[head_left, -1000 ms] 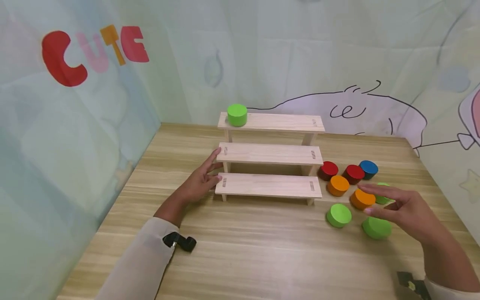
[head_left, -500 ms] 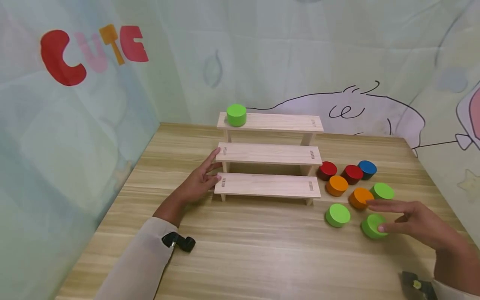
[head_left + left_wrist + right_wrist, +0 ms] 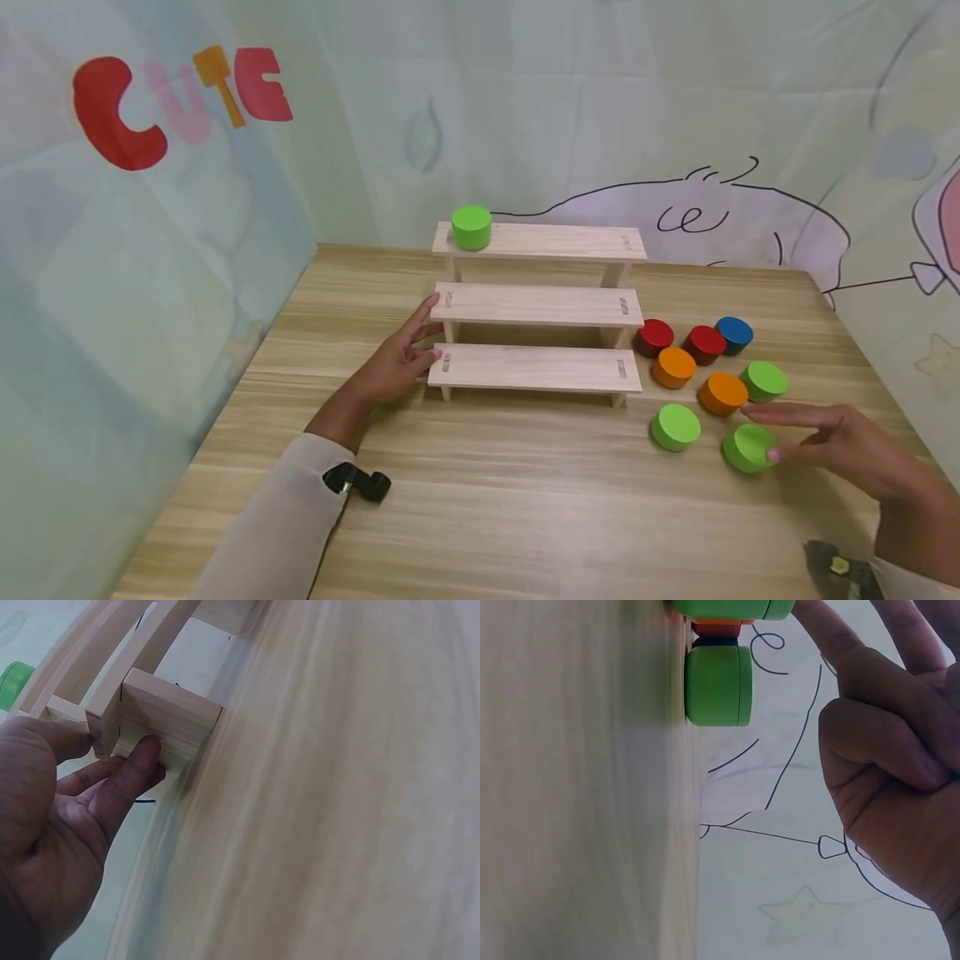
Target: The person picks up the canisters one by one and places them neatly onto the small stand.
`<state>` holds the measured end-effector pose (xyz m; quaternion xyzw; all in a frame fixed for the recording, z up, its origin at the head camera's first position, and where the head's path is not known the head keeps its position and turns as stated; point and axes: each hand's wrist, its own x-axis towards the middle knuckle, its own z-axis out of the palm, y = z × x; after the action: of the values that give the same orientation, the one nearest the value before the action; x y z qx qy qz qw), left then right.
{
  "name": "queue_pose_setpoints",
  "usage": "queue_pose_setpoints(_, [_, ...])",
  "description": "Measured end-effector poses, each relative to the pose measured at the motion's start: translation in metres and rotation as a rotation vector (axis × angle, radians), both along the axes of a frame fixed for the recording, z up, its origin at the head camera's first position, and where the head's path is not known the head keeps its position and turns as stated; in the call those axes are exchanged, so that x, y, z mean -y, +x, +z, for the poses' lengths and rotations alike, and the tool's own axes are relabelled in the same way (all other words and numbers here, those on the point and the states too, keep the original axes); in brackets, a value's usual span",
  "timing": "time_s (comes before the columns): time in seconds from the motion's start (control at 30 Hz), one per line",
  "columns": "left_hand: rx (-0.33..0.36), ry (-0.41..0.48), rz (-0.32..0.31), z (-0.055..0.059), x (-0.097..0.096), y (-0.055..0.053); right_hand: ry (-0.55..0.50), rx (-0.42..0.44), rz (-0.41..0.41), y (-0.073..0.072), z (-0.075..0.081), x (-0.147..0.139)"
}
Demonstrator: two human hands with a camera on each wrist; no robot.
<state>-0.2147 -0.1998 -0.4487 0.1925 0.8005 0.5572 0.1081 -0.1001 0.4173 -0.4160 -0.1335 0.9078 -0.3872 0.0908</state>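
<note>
A pale wooden three-step rack (image 3: 534,367) stands mid-table, with a green disc (image 3: 471,227) on the left end of its top step. My left hand (image 3: 393,362) touches the rack's left end; in the left wrist view its fingertips (image 3: 148,752) lie against the side support. At the right, my right hand (image 3: 847,446) is held low with fingers extended, beside a green disc (image 3: 750,447) with a hollowed top. Its thumb tip overlaps that disc's edge in the head view; whether they touch I cannot tell. In the right wrist view a green disc (image 3: 718,686) stands apart from the fingers.
Right of the rack lie two red discs (image 3: 704,344), a blue disc (image 3: 733,334), two orange discs (image 3: 723,392) and other green discs (image 3: 676,427). Printed cloth (image 3: 525,100) hangs behind and at the sides of the wood-grain table (image 3: 480,500).
My right hand has drawn back to the right and nearer, from over the orange and green discs to beside the nearest green disc. My left hand stays at the rack.
</note>
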Motion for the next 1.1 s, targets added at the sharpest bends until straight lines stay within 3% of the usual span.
queue_pose_setpoints(0.27, [-0.003, -0.01, 0.006, 0.001, 0.0, 0.001, -0.078, 0.177, 0.069, -0.003, -0.006, -0.008])
queue_pose_setpoints(0.57, [0.009, -0.012, 0.007, 0.002, -0.002, 0.001, -0.045, 0.208, 0.081, -0.002, -0.011, -0.01])
queue_pose_setpoints(0.83, [0.014, -0.014, 0.014, 0.002, -0.002, 0.002, 0.155, 0.223, -0.019, -0.004, -0.006, -0.007])
queue_pose_setpoints(1.1, [-0.002, -0.016, 0.006, 0.0, 0.0, 0.0, 0.09, 0.263, -0.012, -0.003, -0.009, -0.011])
